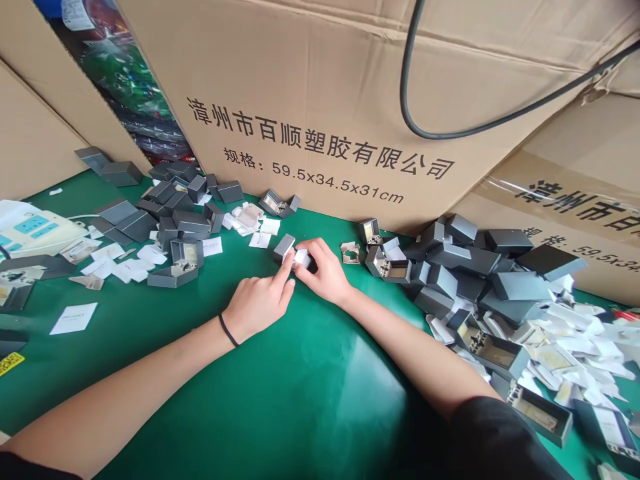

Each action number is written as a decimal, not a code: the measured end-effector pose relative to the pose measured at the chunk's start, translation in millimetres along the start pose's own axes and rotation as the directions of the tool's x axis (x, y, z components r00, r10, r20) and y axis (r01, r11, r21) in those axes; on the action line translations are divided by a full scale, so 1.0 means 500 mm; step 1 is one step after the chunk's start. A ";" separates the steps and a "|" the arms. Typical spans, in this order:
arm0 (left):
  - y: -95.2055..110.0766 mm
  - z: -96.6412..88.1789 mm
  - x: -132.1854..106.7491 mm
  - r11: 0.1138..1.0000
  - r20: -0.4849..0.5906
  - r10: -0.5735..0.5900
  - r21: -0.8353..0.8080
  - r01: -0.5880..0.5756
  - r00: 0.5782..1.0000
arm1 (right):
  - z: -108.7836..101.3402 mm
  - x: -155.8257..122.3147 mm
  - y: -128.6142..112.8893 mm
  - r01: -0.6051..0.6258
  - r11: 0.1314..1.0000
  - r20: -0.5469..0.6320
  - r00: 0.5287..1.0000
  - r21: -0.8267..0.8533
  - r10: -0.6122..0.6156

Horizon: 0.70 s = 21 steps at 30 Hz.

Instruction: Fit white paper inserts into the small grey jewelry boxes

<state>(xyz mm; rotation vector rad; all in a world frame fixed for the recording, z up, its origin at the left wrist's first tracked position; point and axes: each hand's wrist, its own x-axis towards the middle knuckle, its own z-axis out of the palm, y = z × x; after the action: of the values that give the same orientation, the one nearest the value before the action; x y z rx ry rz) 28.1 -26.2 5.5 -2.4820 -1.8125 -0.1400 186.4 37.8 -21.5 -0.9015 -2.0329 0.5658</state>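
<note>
My left hand point(260, 301), with a black band at the wrist, and my right hand point(324, 270) meet at the middle of the green table point(280, 400). Both are closed around a small grey box point(284, 247) with a white insert point(301, 258) showing between the fingertips. My left forefinger presses on the white piece. The right fingers curl over the box's far side, hiding part of it.
A heap of small grey boxes point(173, 213) and white cards lies at the left, a larger heap point(480, 273) with white inserts at the right. Big cardboard cartons point(320, 100) stand close behind. A black cable point(480, 125) hangs across them. A white power strip point(35, 230) sits far left.
</note>
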 end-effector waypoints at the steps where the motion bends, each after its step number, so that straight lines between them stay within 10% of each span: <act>1: 0.000 -0.001 0.002 1.000 0.003 0.000 0.008 0.000 1.000 | 0.000 0.000 0.001 0.008 1.000 0.006 1.000 -0.004 -0.008; 13: 0.002 0.000 0.008 0.986 0.003 -0.024 0.167 0.023 1.000 | 0.004 -0.002 0.002 0.012 1.000 0.028 1.000 -0.013 -0.012; 21: -0.013 0.016 0.011 0.985 -0.072 -0.059 -0.166 0.046 0.996 | 0.007 -0.003 0.007 -0.048 0.998 -0.010 0.999 0.026 0.049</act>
<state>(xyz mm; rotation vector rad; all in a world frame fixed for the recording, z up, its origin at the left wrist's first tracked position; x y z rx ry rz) 23.9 -18.1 -1.7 -2.4965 -1.9078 -0.3976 185.6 38.7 -26.3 -0.9386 -1.9944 0.6110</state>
